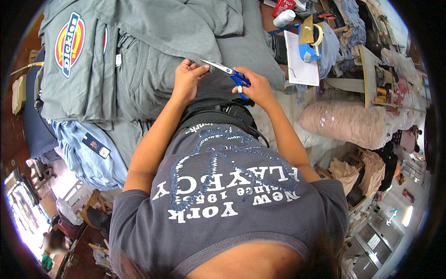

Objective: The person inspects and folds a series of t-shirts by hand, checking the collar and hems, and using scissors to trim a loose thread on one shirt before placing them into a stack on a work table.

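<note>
Grey T-shirts (153, 32) lie piled in front of me, one with a colourful printed badge. At the lower edge of the top shirt's sleeve, my left hand (188, 80) pinches the cloth between thumb and fingers. Whether a loose thread is also in that pinch is too small to make out. My right hand (258, 88) grips a pair of scissors (226, 70) by its blue handles. The blades point left, their tips touching or just beside the sleeve edge, close to my left fingertips.
Beyond the pile at right are a paper pad (299, 58), a blue tape dispenser (307, 52) and a white bottle (284, 18). Light blue garments (88, 158) with a dark tag hang at left. A large wrapped pinkish bundle (344, 122) stands right.
</note>
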A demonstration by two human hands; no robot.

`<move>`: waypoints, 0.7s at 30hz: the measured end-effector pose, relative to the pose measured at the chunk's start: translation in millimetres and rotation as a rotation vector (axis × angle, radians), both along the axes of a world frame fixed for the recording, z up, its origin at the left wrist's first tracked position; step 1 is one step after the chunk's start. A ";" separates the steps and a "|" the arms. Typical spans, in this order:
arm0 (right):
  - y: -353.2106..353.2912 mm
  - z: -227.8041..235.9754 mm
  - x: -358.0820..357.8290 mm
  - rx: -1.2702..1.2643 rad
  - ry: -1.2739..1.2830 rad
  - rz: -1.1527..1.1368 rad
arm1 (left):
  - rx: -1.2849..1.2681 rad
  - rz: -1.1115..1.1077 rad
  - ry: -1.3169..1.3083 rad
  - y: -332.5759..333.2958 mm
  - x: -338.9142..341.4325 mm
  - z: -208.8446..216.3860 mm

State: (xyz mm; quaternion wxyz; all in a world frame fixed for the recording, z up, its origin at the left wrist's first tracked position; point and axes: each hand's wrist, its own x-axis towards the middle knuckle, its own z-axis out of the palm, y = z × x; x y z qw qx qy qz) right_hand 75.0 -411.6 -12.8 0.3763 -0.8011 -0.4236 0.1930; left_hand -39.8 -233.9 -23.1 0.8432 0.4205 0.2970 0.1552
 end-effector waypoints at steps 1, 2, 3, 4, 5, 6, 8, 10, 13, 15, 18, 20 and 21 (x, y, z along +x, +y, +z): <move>-4.1 -6.1 0.5 0.029 0.005 -0.006 | -0.023 0.017 -0.010 0.1 0.6 -0.2; -6.5 -9.5 0.7 0.057 0.011 -0.013 | -0.046 0.033 -0.019 0.3 1.5 -0.6; -7.1 -8.1 -0.8 0.035 0.000 -0.024 | -0.070 0.052 -0.029 0.7 2.0 -1.4; -8.4 -5.9 -3.6 0.012 -0.010 -0.035 | -0.068 0.056 -0.032 1.4 1.8 -2.9; -8.8 -4.0 -5.2 -0.010 -0.021 -0.046 | -0.067 0.060 -0.035 2.3 1.2 -4.7; -7.4 -2.7 -5.9 -0.024 -0.020 -0.049 | -0.065 0.064 -0.037 2.5 0.7 -6.1; -1.8 0.9 -7.8 -0.053 -0.018 -0.055 | -0.071 0.064 -0.037 2.1 0.3 -8.1; 4.8 3.8 -7.8 -0.059 -0.017 -0.054 | -0.071 0.056 -0.038 1.9 -0.2 -9.9; 13.7 9.0 -5.7 -0.085 -0.002 -0.038 | -0.061 0.055 -0.033 1.4 -0.2 -10.3; 16.1 9.7 -4.3 -0.079 0.009 -0.019 | -0.060 0.074 -0.016 -0.5 0.8 -7.7; 12.8 5.9 -1.3 -0.044 0.064 -0.003 | -0.057 0.065 -0.026 -1.3 0.3 -2.8; 5.9 -3.4 1.0 -0.044 0.165 -0.015 | -0.134 0.105 -0.018 -0.9 2.9 2.5; 5.1 -2.3 0.6 -0.064 0.156 -0.014 | -0.172 0.129 -0.014 -0.2 2.9 3.7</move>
